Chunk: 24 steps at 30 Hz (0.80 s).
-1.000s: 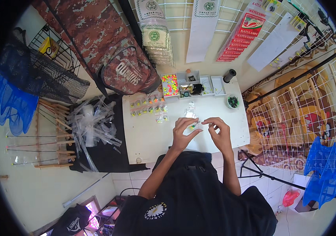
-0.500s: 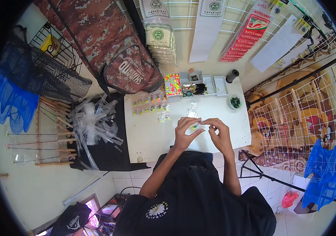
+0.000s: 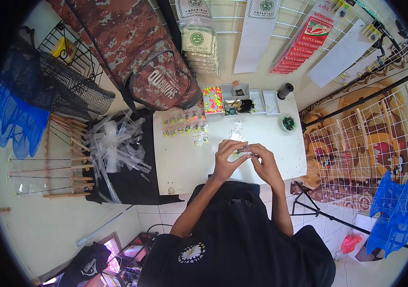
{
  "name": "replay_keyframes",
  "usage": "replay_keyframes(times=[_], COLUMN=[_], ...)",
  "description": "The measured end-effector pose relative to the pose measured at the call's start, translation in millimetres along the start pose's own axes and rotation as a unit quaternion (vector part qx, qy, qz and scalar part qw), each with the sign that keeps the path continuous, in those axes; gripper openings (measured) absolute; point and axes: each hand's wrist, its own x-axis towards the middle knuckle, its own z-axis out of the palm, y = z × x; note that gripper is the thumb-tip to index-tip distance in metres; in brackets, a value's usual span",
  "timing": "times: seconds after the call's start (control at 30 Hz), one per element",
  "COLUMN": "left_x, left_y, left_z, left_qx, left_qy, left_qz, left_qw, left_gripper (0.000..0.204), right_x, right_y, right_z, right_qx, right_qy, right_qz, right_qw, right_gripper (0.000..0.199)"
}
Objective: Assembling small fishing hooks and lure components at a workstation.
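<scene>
Above the near half of the white table, my left hand [image 3: 226,160] and my right hand [image 3: 267,165] meet at the fingertips. Both are closed in a pinch on a small clear plastic packet [image 3: 244,149]. A yellow-green bit [image 3: 236,153] shows between the left thumb and forefinger; its exact shape is too small to make out. Just beyond the hands lie more small clear packets [image 3: 236,136]. To the left, filled little packets [image 3: 180,128] with bright yellow and orange bits are laid out in rows.
Along the table's [image 3: 180,162] back edge stands a compartment tray [image 3: 242,87] holding bright beads, a small bottle and dark bits. Right of it are a black cylinder [image 3: 285,90] and a tub of green pieces [image 3: 288,123]. Loose plastic strips [image 3: 118,148] heap up at left, beside a camouflage bag [image 3: 161,79].
My fingertips have drawn closer together around the packet, with the right hand shifting slightly left. The whole view has shifted a little; the table's other things stay in place.
</scene>
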Motion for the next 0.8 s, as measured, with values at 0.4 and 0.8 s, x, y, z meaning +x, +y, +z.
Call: replay_keyframes(times=[0.4,0.8], left_x=[1.0,-0.9], left_y=[1.2,0.6], left_z=[-3.3,-2.7], left_qx=[0.003,-0.005], left_qy=[0.006,0.006], left_qz=[-0.008,-0.016], left_qw=[1.000,1.000], left_gripper=[0.042,0.043], right_x=[0.0,-2.1], right_y=[3.6,4.6], right_z=[-5.0,-1.7], right_qx=[0.036,0.026], right_qy=[0.047,0.069], right_qz=[-0.027,-0.017], right_qw=[0.998,0.997], right_gripper=[0.034,0.034])
